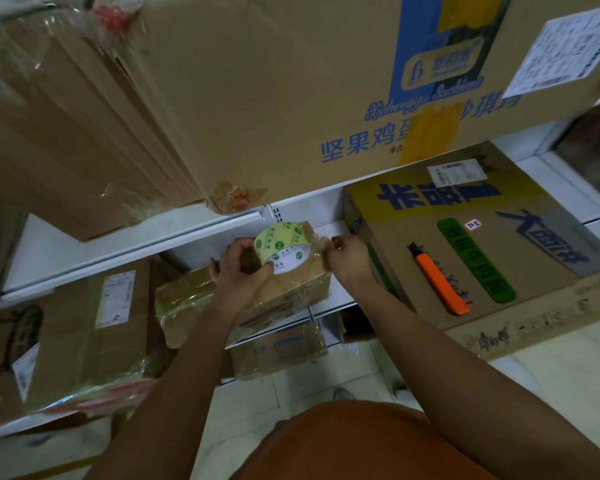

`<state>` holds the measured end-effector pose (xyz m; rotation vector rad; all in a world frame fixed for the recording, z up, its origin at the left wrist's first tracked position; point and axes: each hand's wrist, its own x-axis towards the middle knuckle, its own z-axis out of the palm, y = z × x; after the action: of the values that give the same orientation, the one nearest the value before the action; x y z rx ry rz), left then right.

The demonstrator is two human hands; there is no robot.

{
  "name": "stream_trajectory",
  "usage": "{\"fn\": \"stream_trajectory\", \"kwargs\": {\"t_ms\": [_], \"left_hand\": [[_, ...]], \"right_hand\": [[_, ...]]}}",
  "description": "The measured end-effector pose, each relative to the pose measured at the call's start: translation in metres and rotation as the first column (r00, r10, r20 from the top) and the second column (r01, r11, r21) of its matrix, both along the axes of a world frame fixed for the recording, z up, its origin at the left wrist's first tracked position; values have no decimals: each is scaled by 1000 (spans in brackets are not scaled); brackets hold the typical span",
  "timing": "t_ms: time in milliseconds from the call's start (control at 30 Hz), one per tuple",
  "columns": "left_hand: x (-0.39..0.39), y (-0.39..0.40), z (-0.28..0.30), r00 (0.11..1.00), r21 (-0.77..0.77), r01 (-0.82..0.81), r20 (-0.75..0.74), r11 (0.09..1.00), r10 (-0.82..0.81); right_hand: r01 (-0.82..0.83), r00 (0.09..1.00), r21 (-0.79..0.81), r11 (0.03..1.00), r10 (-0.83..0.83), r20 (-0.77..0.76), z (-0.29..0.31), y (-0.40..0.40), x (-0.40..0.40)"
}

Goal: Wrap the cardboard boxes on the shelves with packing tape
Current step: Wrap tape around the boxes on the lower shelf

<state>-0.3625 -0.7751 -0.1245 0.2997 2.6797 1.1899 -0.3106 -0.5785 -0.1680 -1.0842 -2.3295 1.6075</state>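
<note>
Head view: one frame inspected.
Box (257, 299): small, glossy with tape, set on the white shelf (329, 299) at its front edge, one corner overhanging.
Tape roll (284, 249): yellowish, green print, white core label; held on edge on top of the box, toward its rear.
Left hand (238, 268): fingers curled round the roll's left side, a fingertip at the core.
Right hand (343, 256): fingers drawn together at the box's right rear corner, just beside the roll; a tape end appears to be pinched, though the clear film cannot be made out for certain.
Large box (465, 244): blue and green print, seated on the same shelf, right of the small box.
Knife (440, 280): orange cutter, laid flat on the large box's top.
Upper shelf: big brown box (274, 91) with blue lettering, over the front edge.
Left of shelf: labelled, taped box (84, 327), near the small box.
Lower shelf: another taped box (278, 348), partly hidden by the forearm.
</note>
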Motion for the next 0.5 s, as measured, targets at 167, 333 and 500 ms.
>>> {"fn": "stream_trajectory", "kwargs": {"t_ms": [167, 333, 500], "left_hand": [[-2, 2, 4, 1000, 3, -12, 10, 1000, 12], [-7, 2, 0, 999, -97, 49, -12, 994, -51], [-11, 5, -7, 992, -174, 75, -85, 982, -91]], "right_hand": [[-156, 967, 201, 967, 107, 232, 9, -1, -7], [-94, 974, 475, 875, -19, 228, 9, 5, 6], [50, 987, 309, 950, 0, -159, 17, -14, -2]]}}
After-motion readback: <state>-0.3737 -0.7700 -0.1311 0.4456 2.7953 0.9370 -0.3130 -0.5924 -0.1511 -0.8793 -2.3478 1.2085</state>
